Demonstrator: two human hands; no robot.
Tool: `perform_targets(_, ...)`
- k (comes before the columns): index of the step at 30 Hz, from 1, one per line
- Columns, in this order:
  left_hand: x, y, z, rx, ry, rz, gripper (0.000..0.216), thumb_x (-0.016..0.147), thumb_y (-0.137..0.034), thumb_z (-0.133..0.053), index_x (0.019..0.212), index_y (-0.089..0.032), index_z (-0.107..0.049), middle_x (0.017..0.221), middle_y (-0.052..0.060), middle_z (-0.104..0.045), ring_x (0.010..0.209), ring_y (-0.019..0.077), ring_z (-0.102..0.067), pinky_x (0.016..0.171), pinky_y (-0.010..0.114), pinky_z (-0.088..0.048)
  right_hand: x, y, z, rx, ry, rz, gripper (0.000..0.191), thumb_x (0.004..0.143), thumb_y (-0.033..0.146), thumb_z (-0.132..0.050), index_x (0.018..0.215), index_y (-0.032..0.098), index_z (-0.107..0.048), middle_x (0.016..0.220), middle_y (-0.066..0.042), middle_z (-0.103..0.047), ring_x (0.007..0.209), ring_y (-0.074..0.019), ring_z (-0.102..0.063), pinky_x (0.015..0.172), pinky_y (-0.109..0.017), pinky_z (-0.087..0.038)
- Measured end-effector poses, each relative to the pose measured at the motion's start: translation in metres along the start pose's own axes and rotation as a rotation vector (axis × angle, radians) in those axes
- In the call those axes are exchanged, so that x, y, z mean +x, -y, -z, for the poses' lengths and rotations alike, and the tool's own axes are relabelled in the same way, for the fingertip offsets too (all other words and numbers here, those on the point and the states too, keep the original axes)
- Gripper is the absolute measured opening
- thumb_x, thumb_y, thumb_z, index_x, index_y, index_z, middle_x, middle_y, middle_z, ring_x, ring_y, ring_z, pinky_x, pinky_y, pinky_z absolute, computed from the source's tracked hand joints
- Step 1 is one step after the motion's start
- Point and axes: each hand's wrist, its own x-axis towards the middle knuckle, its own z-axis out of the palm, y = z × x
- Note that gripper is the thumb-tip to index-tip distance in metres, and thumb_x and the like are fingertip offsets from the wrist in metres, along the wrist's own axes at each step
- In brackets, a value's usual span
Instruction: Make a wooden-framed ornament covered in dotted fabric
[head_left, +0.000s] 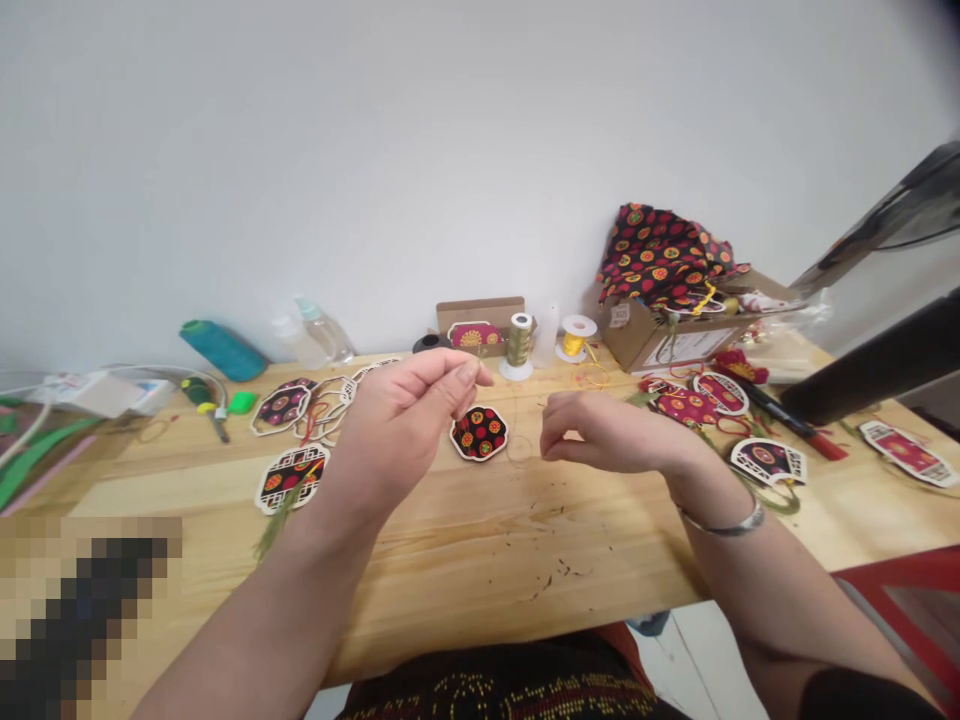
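My left hand (409,415) is raised over the wooden table (480,550), thumb and forefinger pinched together on something thin, perhaps a needle or thread. My right hand (600,432) hovers a little to the right, its fingers curled and pinched on a fine thread that I can barely see. A silver bangle (724,523) sits on that wrist. Between the two hands lies a black octagonal fabric piece (478,433) with red and yellow flowers.
Several patterned ornaments with white frames (291,476) lie at left and at right (766,460). Thread spools (518,343) stand by the wall, beside a teal spool (222,350), bottles (324,330) and a cardboard box (675,335) with floral fabric. Thread scraps litter the table front.
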Motion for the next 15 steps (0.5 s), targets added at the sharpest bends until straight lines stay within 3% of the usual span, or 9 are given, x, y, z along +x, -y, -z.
perform_targets(7,0.000,0.008,-0.006,-0.145,0.054,0.025,0.016,0.088,-0.032,-0.063,0.085,-0.021,-0.074,0.057,-0.003,-0.050,0.063,0.0146,-0.050,0.067,0.029,-0.040,0.000,0.028,0.042,-0.062,-0.225,0.190,0.017,0.090,0.012,-0.056,0.083,0.016,-0.071,0.082,-0.004,-0.069,0.082,-0.0145,-0.060,0.077,-0.028,-0.045)
perform_targets(10,-0.001,0.011,-0.010,-0.212,0.112,0.083,0.018,0.088,-0.034,-0.063,0.083,-0.021,-0.074,0.055,-0.003,-0.046,0.068,0.0164,-0.055,0.073,0.031,-0.043,0.002,0.034,0.047,-0.081,-0.315,0.227,0.019,0.092,0.015,-0.054,0.083,0.017,-0.071,0.082,-0.005,-0.069,0.082,-0.0151,-0.059,0.078,-0.030,-0.045)
perform_targets(15,-0.001,0.012,-0.013,-0.231,0.204,0.153,0.022,0.088,-0.038,-0.063,0.079,-0.020,-0.072,0.056,-0.004,-0.045,0.057,0.0123,-0.045,0.062,0.029,-0.039,0.005,0.035,0.044,-0.144,-0.380,0.200,0.021,0.094,0.018,-0.055,0.081,0.016,-0.071,0.079,-0.006,-0.067,0.079,-0.0160,-0.058,0.076,-0.031,-0.043)
